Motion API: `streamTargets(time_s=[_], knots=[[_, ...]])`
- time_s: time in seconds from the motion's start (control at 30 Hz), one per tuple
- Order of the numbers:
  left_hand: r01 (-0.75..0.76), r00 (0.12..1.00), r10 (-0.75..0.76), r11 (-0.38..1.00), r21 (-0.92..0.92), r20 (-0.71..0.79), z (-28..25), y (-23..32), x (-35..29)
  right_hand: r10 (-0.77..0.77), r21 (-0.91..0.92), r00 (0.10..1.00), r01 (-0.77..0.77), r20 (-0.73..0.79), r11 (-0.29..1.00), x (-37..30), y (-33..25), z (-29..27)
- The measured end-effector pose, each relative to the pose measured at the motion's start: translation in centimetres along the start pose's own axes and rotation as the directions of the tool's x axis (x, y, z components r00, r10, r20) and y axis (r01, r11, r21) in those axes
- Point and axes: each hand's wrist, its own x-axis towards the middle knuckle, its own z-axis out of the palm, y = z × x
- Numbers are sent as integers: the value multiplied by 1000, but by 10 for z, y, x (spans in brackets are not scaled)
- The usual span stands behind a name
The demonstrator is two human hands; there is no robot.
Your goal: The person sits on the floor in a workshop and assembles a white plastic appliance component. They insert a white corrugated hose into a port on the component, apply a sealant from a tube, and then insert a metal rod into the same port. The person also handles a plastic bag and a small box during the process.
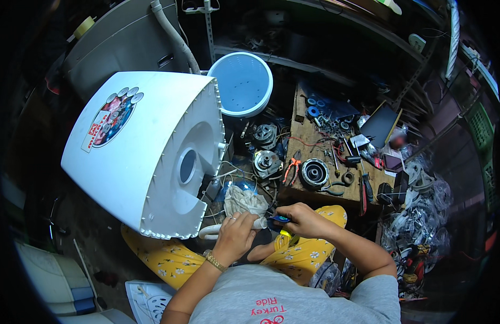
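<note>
My left hand (236, 237) is closed around a bent white plastic hose (209, 233), whose open end (260, 223) points toward my right hand (303, 219). The fingers of my right hand are closed on a small blue and dark object (281, 219), held close beside the hose end; its kind is too small to make out. Just below it shows a bright yellow piece (286, 233). A crumpled pale cloth (244, 202) lies just beyond my hands. To the left, a large white plastic machine housing (136, 146) rests tilted, its hollow underside facing right.
A light blue basket (240, 110) stands behind the housing. Two motors (267, 163) sit on the floor by loose wires. The low wooden table (301, 132) bears orange-handled pliers (293, 168), a round black metal part (315, 173), screwdrivers (365, 189) and small hardware. Bagged parts (417, 232) pile up at right.
</note>
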Motion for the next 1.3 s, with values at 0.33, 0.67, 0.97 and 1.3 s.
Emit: streamTargets(time_s=[0.33,0.67,0.97,1.3], knots=[[-58,998,57,998,29,24,-1,0,-1,27,-174,999,-21,32,985,0,-4,-3],[-81,996,80,997,18,26,-2,0,0,10,-256,1000,-14,-18,967,-1,-17,-8],[-88,996,88,993,-79,-1,-5,1,2,-34,-239,999,32,-6,971,0,-16,-9],[-102,994,106,989,-110,26,-8,10,10,-55,-170,998,52,-12,984,-8,-14,-10]])
